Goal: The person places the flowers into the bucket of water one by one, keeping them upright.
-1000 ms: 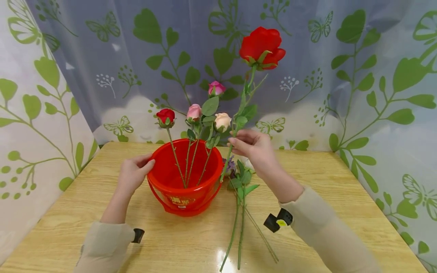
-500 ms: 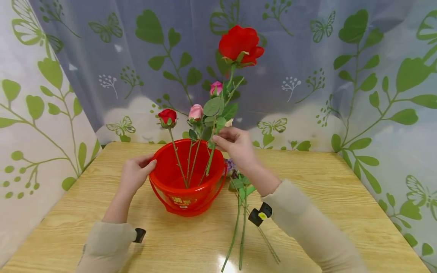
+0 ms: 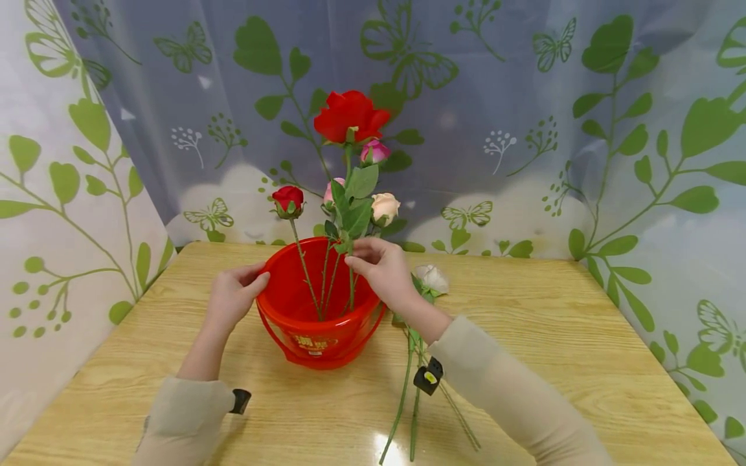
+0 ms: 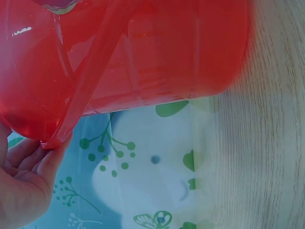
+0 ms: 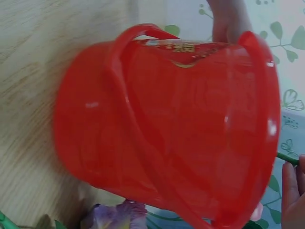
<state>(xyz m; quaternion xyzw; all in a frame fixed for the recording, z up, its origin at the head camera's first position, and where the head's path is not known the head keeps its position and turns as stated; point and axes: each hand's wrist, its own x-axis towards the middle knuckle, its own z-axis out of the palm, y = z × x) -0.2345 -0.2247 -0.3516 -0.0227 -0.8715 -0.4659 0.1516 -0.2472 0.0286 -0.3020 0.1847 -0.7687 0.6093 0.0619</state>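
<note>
A red plastic bucket stands upright on the table. My left hand grips its left rim, with the thumb outside; the left wrist view shows the fingers beside the handle's end. Over the bucket's right side, my right hand pinches the green stem of a large red rose. That stem's lower end reaches into the bucket's mouth. Inside stand a small red rose, a pink rose, a magenta rose and a cream rose. The large rose's leaves partly cover the pink one.
Right of the bucket, a white rose lies on the wooden table with several long stems pointing toward me. A purple flower lies close to the bucket in the right wrist view. A leaf-patterned curtain hangs behind.
My right hand has carried the large red rose left from beside the bucket to over it, then lowered it. The left hand stays on the rim.
</note>
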